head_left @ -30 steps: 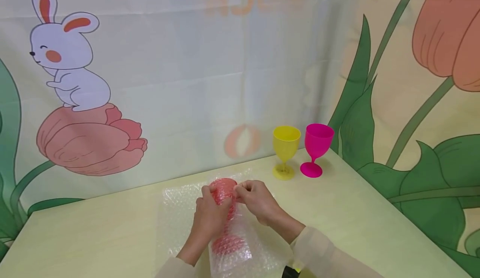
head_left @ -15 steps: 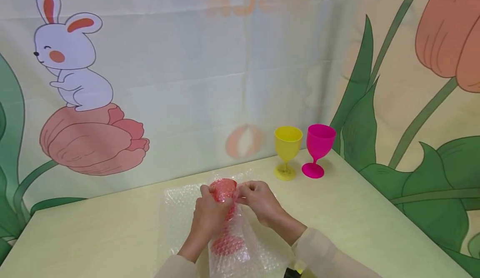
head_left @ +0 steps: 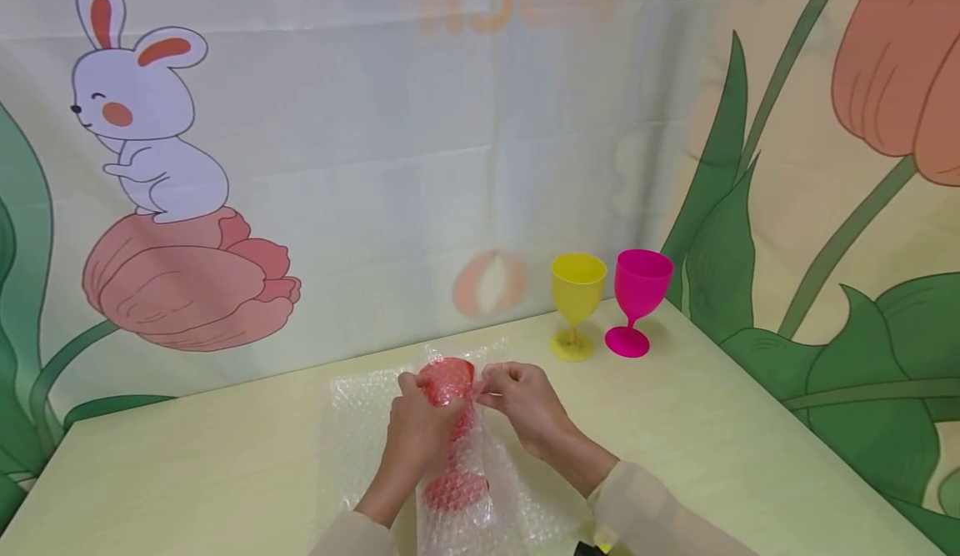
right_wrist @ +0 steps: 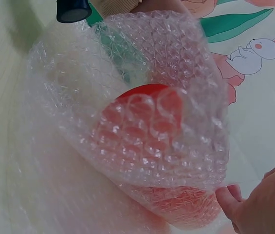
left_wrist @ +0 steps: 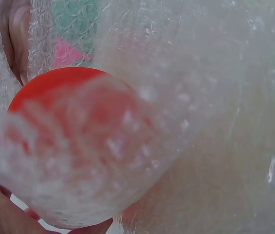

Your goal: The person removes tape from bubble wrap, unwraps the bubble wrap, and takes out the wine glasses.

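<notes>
A red goblet (head_left: pixel 456 489) lies on its side in the head view, its bowl toward the back. Clear bubble wrap (head_left: pixel 360 414) lies under and over it. My left hand (head_left: pixel 422 435) holds the bowl through the wrap, thumb and fingers on either side. My right hand (head_left: pixel 528 402) pinches an edge of the wrap just right of the rim. Close up in the left wrist view, the red bowl (left_wrist: pixel 62 80) shows with blurred wrap across its front. In the right wrist view, bubble wrap (right_wrist: pixel 176 53) covers most of the bowl (right_wrist: pixel 149 90).
A yellow goblet (head_left: pixel 577 289) and a magenta goblet (head_left: pixel 641 285) stand upright at the back right of the pale table (head_left: pixel 210 456). A printed cloth (head_left: pixel 360 206) hangs behind the table. Near the right sleeve, a black object (head_left: pixel 588 549) is partly cut off by the bottom edge.
My right hand has drawn slightly right with the edge of the wrap, away from the rim. My left hand stays on the bowl. The head view has shifted a little.
</notes>
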Demonstrator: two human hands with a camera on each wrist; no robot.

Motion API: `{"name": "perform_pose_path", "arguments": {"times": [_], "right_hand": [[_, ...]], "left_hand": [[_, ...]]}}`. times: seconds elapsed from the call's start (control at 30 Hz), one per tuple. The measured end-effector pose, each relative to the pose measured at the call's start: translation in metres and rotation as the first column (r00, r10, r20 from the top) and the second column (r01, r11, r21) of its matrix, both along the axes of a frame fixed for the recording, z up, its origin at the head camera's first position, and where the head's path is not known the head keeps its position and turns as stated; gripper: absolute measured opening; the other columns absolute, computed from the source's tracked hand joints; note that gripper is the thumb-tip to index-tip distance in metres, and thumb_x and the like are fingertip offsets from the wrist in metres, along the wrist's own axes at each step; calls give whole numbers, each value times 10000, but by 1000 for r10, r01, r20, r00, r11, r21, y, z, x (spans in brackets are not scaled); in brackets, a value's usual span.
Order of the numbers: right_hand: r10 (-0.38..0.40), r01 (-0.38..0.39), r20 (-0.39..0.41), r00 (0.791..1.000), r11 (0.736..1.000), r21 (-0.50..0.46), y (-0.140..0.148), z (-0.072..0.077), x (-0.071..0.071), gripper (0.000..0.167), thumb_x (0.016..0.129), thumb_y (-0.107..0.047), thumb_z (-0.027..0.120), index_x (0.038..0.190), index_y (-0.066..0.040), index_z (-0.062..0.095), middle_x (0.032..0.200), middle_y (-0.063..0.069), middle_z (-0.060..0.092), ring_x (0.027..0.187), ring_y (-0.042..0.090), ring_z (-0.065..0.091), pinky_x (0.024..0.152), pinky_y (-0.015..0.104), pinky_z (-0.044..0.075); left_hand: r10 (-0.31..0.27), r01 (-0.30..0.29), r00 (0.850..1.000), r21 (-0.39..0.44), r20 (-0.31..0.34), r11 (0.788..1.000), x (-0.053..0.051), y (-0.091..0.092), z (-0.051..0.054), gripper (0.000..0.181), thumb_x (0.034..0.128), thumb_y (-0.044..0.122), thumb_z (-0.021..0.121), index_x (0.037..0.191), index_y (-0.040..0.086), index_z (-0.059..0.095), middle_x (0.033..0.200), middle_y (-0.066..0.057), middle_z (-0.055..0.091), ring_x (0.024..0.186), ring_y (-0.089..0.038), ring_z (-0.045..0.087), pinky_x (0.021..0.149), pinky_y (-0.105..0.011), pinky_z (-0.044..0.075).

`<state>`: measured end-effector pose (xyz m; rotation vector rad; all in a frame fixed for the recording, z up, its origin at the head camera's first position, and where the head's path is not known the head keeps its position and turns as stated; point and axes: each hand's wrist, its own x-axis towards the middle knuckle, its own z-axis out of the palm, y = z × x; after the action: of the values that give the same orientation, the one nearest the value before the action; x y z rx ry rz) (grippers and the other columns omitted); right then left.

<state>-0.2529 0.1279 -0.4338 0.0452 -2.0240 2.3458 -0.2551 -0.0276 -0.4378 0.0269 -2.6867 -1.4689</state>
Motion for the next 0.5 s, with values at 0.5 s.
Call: {"name": "perform_pose_path", "arguments": {"times": [0.5], "right_hand": [[-146,141,47,988,985,94,4,-3,11,245,1071,-170,531,1130,58,598,1023,150,618,1018,321,676,982,411,539]], "left_hand": [[19,-19,1000,34,11,999,1,-1,-2,718,815,212,762,1378,-5,375,1224,-237,568,1063,-384,627,841,-494,594]]}}
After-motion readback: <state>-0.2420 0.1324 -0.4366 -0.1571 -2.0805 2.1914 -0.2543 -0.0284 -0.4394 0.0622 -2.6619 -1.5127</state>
